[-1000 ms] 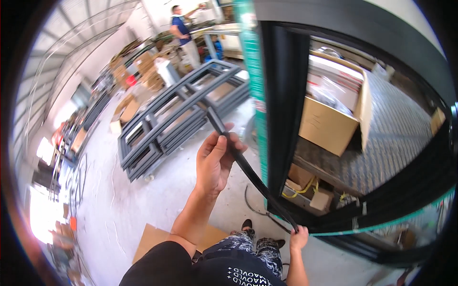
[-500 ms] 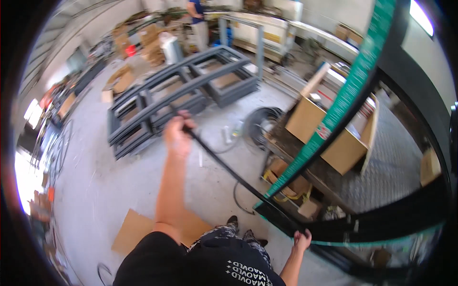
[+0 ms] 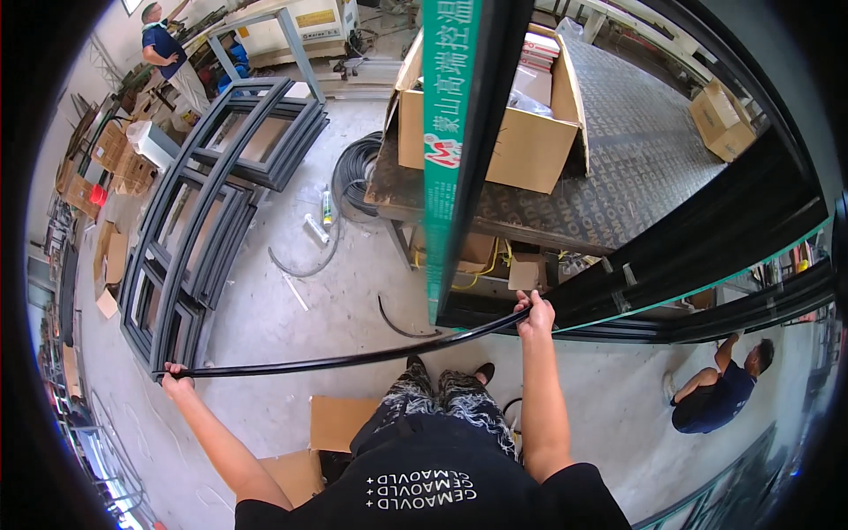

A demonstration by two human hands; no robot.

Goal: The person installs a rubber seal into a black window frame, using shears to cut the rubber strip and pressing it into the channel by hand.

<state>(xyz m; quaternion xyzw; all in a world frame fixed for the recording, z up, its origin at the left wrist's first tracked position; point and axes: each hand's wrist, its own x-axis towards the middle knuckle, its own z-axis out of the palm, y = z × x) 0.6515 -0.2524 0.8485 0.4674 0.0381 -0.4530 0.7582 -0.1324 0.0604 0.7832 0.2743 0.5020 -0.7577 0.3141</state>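
Observation:
A long black rubber-like strip (image 3: 353, 360) stretches across in front of me, sagging slightly. Its left end is closed in my left hand (image 3: 177, 374), held out wide to the left. At the strip's other end my right hand (image 3: 535, 314) pinches it, close to the lower bar of a large dark frame (image 3: 583, 300). That frame stands at my right, its upright side covered with green printed film (image 3: 439, 177). Whether the strip is joined to the frame behind my right fingers is hidden.
Stacked grey window frames (image 3: 231, 150) lie at the left. Beyond the upright frame, a workbench (image 3: 618, 141) carries an open cardboard box (image 3: 530, 150). Coiled black hose (image 3: 358, 172) and flat cardboard (image 3: 340, 422) are on the floor. One person (image 3: 720, 389) crouches right; another (image 3: 168, 53) stands far left.
My left hand has moved out to the left, drawing the strip into a long, nearly level span. My right hand has come up from the frame's lower edge, and the view has turned right.

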